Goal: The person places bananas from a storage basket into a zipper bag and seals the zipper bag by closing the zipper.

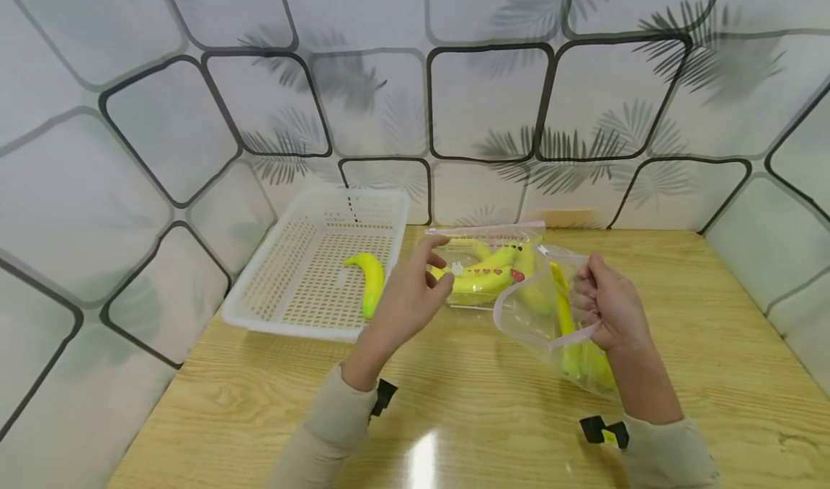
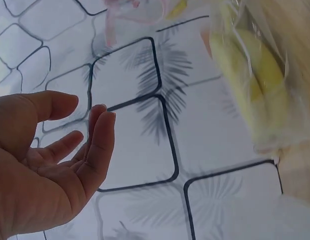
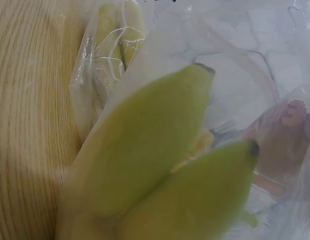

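Wooden table (image 1: pixel 713 345): walled by patterned panels at 9, 12 and 3 o'clock; bare wood lies open at 6 o'clock, toward the person, and at 3 o'clock of the bags.

Right hand (image 1: pixel 609 305): fingers curled round the rim of a clear zip bag (image 1: pixel 551 323), holding its mouth open toward 9 o'clock. Bananas (image 1: pixel 580 356) lie inside; the right wrist view shows two blunt tips close against the plastic.

Left hand (image 1: pixel 408 294): fingers straight and loosely spread, holding nothing, hovering at 9 o'clock of the held bag, near its mouth.

Second bag (image 1: pixel 483 258): lies flat at 12 o'clock of the held bag, containing bananas, with small heart marks showing.

White basket (image 1: pixel 311 273): perforated, at 9 o'clock of the left hand, against the wall corner. One loose banana (image 1: pixel 369 280) rests inside near its right wall.
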Demonstrator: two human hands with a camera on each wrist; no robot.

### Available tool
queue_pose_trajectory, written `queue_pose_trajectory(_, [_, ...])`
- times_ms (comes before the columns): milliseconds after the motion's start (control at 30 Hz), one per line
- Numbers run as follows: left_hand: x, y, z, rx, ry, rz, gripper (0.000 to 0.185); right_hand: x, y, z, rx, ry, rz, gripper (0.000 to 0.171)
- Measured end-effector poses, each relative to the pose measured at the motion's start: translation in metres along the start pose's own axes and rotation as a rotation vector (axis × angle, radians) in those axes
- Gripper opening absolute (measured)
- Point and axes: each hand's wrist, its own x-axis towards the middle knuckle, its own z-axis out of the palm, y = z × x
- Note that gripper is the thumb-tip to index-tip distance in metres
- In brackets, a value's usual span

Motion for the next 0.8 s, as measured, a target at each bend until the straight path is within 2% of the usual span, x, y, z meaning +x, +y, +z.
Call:
queue_pose_trajectory(200, [0.011,-0.016,-0.043,0.152,-0.015,-0.076,0.057,0.001,0.002,0.002,0.009,0.009,0.02,0.04])
queue_pose_trajectory(300, [0.017,-0.034,-0.061,0.223,-0.041,-0.114,0.059,0.001,0.003,0.002,0.001,0.007,0.023,0.04])
queue_pose_trajectory(400, [0.023,-0.055,-0.073,0.252,-0.075,-0.148,0.061,0.001,0.003,0.002,-0.005,0.005,0.028,0.04])
queue_pose_trajectory(567, [0.03,-0.087,-0.079,0.296,-0.167,-0.223,0.064,0.001,0.003,0.002,-0.024,0.01,0.036,0.04])
queue_pose_trajectory(700, [0.035,-0.108,-0.076,0.322,-0.302,-0.303,0.065,0.001,0.004,0.002,-0.041,0.015,0.032,0.04])
queue_pose_trajectory(800, [0.039,-0.118,-0.071,0.327,-0.42,-0.361,0.064,0.001,0.006,0.002,-0.048,0.005,0.025,0.041])
